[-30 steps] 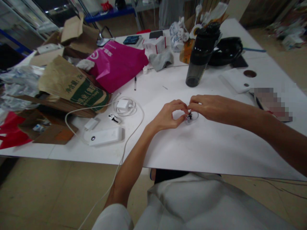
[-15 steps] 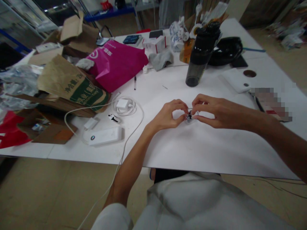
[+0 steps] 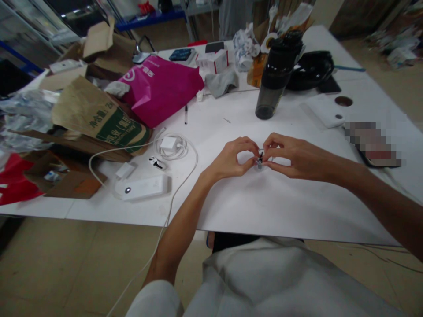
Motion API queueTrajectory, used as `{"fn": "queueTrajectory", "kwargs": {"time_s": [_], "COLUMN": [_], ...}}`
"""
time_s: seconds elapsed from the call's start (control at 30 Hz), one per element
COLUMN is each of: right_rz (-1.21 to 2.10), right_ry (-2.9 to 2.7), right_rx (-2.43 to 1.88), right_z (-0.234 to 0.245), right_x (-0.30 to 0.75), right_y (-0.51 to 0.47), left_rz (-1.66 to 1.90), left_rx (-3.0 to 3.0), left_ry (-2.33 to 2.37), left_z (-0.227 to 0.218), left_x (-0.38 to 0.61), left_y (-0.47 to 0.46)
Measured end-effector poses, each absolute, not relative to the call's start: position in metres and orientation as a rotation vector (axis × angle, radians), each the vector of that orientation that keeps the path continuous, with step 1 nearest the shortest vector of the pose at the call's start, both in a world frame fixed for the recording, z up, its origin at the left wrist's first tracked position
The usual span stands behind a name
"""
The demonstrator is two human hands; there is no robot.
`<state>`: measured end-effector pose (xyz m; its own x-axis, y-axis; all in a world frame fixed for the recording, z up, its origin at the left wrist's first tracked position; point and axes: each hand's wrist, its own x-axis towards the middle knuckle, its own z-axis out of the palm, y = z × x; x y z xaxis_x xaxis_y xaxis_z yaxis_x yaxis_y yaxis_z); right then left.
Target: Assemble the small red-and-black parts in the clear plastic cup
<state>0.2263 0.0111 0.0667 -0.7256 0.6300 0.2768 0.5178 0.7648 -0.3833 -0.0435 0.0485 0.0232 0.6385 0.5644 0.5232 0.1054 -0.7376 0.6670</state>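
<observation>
Between my two hands, just over the white table, is a small shiny metal piece with dark parts; its kind is too small to make out. My left hand pinches it from the left between thumb and fingers. From the right, my right hand closes on it with thumb and fingertips. A thin pale loop shows beside the fingertips. The fingers hide most of the piece.
A dark water bottle stands beyond my hands, with a phone to the right. Leftward lie a white power bank, a coiled white cable and a charger. Behind them are a pink bag and a brown paper bag.
My right hand has shifted slightly down and its forearm has swung toward me, uncovering more of the phone. My left hand stays in place, and both still pinch the small piece.
</observation>
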Motion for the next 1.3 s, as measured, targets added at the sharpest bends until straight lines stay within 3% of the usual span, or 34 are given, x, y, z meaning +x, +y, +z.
{"fn": "queueTrajectory", "kwargs": {"time_s": [0.83, 1.3], "right_rz": [0.001, 0.068], "right_ry": [-2.592, -2.602], "right_rx": [-0.99, -0.963], "right_z": [0.064, 0.066], "right_x": [0.234, 0.233], "right_y": [0.018, 0.018], "left_rz": [0.978, 0.997], "left_rx": [2.245, 2.245], "left_ry": [0.571, 0.546], "left_z": [0.026, 0.025], "left_x": [-0.044, -0.043], "left_y": [0.046, 0.047]}}
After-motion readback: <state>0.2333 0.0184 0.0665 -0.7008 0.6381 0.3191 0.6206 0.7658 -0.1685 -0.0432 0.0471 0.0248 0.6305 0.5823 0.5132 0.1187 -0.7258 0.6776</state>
